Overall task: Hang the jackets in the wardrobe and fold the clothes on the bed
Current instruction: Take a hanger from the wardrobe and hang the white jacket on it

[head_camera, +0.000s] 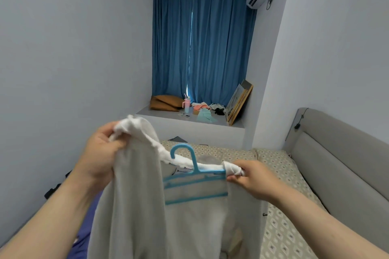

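Left grip [101, 149], fingers curled, bunches one shoulder of the pale grey jacket [136, 195] and holds it high; right grip [252, 176] pinches the other shoulder at the end of the blue plastic hanger [195, 176], whose hook stands up at the collar. Jacket hangs in the air between both arms, over the bed [284, 227] with its patterned sheet, grey headboard [336, 153] to the right. Beyond: blue curtain [210, 38] drawn, window ledge [168, 116] carrying a brown cushion [166, 102], a pink cup [187, 105], loose clothes [204, 111] and a leaning picture frame [237, 103].
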Motion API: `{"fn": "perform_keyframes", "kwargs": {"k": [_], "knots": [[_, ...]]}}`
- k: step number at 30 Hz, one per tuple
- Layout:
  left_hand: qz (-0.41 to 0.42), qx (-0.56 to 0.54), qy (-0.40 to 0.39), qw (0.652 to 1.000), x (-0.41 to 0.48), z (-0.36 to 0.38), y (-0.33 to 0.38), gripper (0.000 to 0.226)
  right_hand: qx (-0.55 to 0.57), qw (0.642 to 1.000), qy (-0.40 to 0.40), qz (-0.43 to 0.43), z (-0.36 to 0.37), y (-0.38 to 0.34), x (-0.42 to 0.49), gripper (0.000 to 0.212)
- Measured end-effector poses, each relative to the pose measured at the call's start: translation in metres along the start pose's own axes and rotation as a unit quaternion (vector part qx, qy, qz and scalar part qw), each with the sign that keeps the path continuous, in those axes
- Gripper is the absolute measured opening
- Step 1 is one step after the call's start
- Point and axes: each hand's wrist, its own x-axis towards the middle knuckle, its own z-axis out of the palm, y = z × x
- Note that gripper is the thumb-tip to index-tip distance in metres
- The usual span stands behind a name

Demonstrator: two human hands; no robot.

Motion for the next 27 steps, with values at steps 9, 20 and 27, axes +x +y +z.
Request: {"fn": "perform_keyframes", "kwargs": {"k": [9, 20, 27], "knots": [[-0.01, 0.42, -0.188, 0.888, -0.019, -0.002, -0.021, 0.063, 0.27, 0.957, 0.094, -0.048, -0.007, -0.017, 0.001, 0.026], [0.11, 0.582, -0.144, 0.793, -0.024, 0.003, -0.035, 0.007, 0.525, 0.798, -0.198, 0.219, -0.036, -0.028, 0.0, 0.057], [0.123, 0.568, -0.201, 0.788, -0.024, 0.014, -0.049, 0.018, 0.463, 0.804, -0.253, 0.273, -0.003, -0.027, -0.005, 0.014]]}}
